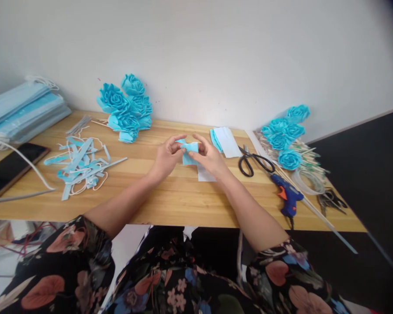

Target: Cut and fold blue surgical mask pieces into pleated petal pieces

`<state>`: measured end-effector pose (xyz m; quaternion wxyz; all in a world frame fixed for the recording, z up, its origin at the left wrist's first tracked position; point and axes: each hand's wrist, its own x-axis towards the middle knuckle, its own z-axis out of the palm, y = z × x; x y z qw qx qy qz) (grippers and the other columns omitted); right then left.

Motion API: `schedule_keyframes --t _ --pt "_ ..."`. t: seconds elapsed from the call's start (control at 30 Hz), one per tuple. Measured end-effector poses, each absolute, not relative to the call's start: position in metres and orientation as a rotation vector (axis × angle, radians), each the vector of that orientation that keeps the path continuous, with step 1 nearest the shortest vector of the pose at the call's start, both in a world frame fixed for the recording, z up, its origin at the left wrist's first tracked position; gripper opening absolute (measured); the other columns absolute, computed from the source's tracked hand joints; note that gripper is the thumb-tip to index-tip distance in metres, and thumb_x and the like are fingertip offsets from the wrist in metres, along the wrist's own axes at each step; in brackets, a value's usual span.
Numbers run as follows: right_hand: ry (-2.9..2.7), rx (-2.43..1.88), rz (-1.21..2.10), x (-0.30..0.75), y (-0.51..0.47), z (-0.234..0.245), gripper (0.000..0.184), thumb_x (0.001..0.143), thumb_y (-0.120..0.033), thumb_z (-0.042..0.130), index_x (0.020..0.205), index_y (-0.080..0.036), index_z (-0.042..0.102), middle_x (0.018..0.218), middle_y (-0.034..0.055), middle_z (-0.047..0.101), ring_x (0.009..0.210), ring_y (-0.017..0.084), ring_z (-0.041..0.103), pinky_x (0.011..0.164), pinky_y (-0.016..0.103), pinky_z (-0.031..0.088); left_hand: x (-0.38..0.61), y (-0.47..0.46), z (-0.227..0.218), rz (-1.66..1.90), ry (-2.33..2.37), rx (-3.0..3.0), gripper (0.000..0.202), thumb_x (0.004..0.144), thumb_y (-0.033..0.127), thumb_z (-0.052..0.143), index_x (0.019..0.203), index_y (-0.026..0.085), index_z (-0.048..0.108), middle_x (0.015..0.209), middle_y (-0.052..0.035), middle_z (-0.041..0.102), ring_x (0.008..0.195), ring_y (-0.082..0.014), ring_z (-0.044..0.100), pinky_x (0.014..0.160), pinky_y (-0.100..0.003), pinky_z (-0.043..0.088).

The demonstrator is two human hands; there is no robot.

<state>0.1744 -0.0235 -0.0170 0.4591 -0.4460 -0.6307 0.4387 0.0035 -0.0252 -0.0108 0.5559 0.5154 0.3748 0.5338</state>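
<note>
Over the middle of the wooden table (177, 196), both my hands pinch a small piece of blue mask fabric (190, 158). My left hand (167, 158) grips its left side between thumb and fingers. On the right side, my right hand (211, 158) holds it with the thumb in front and the index finger raised behind. A white fabric piece (206, 174) lies under my right hand, partly hidden by it. Just behind and to the right lie cut blue and white fabric sheets (226, 141), close to black-handled scissors (253, 161).
Blue fabric roses (126, 107) lean against the wall at back left; more roses (286, 131) stand right. A blue glue gun (288, 195) rests near the front right. Fabric scraps and cords (81, 163), stacked masks (22, 109) and a phone (15, 168) occupy the left.
</note>
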Motion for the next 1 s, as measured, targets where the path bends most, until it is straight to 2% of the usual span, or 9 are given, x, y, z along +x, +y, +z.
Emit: schedule_keyframes --t 0.23,0.33,0.43,0.57,0.67,0.77,0.87,0.93,1.0 --pt "-1.515 -1.153 1.013 0.1731 -0.0282 -0.0121 0.061 0.079 -0.041 0.069 0.136 -0.021 0.058 0.115 0.0065 0.072 0.101 0.022 0.068 0.089 0.037 0.057 0.0052 -0.0220 -0.0136 1.191 0.781 1.202 0.067 0.069 0.036 0.081 0.129 0.017 0.058 0.098 -0.0051 0.070 0.089 -0.0160 0.064 0.078 -0.027 0.048" --pt "-1.505 -1.163 0.998 0.1728 -0.0302 -0.0090 0.062 0.078 -0.042 0.070 0.135 -0.022 0.059 0.118 0.0058 0.071 0.102 0.023 0.067 0.091 0.038 0.057 0.0043 -0.0222 -0.0130 1.105 0.806 1.225 0.050 0.068 0.047 0.080 0.104 0.015 0.068 0.091 -0.0044 0.070 0.081 -0.0147 0.061 0.074 -0.026 0.046" --pt "-1.496 -1.137 1.000 0.1717 -0.0304 -0.0094 0.061 0.076 -0.042 0.072 0.133 -0.022 0.061 0.121 0.0059 0.070 0.102 0.023 0.067 0.093 0.039 0.056 0.0019 -0.0234 -0.0110 1.099 0.884 1.275 0.040 0.071 0.053 0.075 0.073 0.014 0.068 0.070 -0.0007 0.063 0.067 -0.0115 0.052 0.068 -0.025 0.042" --pt "-1.478 -1.113 1.000 0.1728 -0.0275 -0.0123 0.061 0.076 -0.045 0.074 0.131 -0.023 0.062 0.116 0.0052 0.070 0.098 0.021 0.066 0.090 0.037 0.056 -0.0006 -0.0236 -0.0087 1.146 0.940 1.333 0.041 0.074 0.052 0.072 0.058 0.015 0.061 0.059 0.0013 0.055 0.061 -0.0100 0.045 0.062 -0.024 0.037" --pt "-1.448 -1.119 0.956 0.1769 -0.0242 -0.0133 0.059 0.076 -0.048 0.073 0.129 -0.023 0.063 0.100 0.0028 0.069 0.088 0.019 0.064 0.080 0.033 0.055 -0.0018 -0.0219 -0.0088 1.190 0.964 1.353 0.041 0.074 0.049 0.072 0.054 0.016 0.059 0.057 0.0010 0.052 0.059 -0.0098 0.044 0.059 -0.024 0.036" --pt "-1.449 -1.122 0.919 0.1804 -0.0219 -0.0136 0.056 0.078 -0.046 0.072 0.128 -0.023 0.064 0.087 0.0003 0.065 0.078 0.016 0.059 0.073 0.030 0.052 -0.0031 -0.0195 -0.0108 1.198 0.982 1.310 0.038 0.073 0.047 0.074 0.056 0.016 0.062 0.057 0.0007 0.053 0.056 -0.0089 0.044 0.055 -0.024 0.035" --pt "-1.473 -1.128 0.861 0.1803 -0.0223 -0.0134 0.053 0.078 -0.044 0.072 0.126 -0.023 0.066 0.087 0.0005 0.064 0.078 0.016 0.058 0.072 0.030 0.051 -0.0037 -0.0177 -0.0116 1.177 0.939 1.180 0.032 0.071 0.044 0.079 0.063 0.015 0.068 0.062 0.0001 0.056 0.052 -0.0074 0.044 0.048 -0.023 0.034" --pt "-1.493 -1.136 0.829 0.1789 -0.0240 -0.0125 0.052 0.078 -0.042 0.071 0.125 -0.023 0.067 0.090 0.0013 0.064 0.080 0.016 0.059 0.074 0.031 0.052 -0.0033 -0.0171 -0.0108 1.159 0.883 1.066 0.029 0.068 0.041 0.082 0.067 0.014 0.070 0.066 -0.0008 0.059 0.054 -0.0078 0.048 0.048 -0.022 0.039" --pt "-1.519 -1.140 0.808 0.1776 -0.0259 -0.0108 0.050 0.079 -0.041 0.070 0.125 -0.024 0.067 0.091 0.0020 0.065 0.081 0.017 0.060 0.078 0.033 0.053 -0.0023 -0.0167 -0.0100 1.143 0.830 0.966 0.028 0.066 0.037 0.085 0.066 0.013 0.070 0.068 -0.0013 0.061 0.061 -0.0092 0.055 0.055 -0.023 0.048"
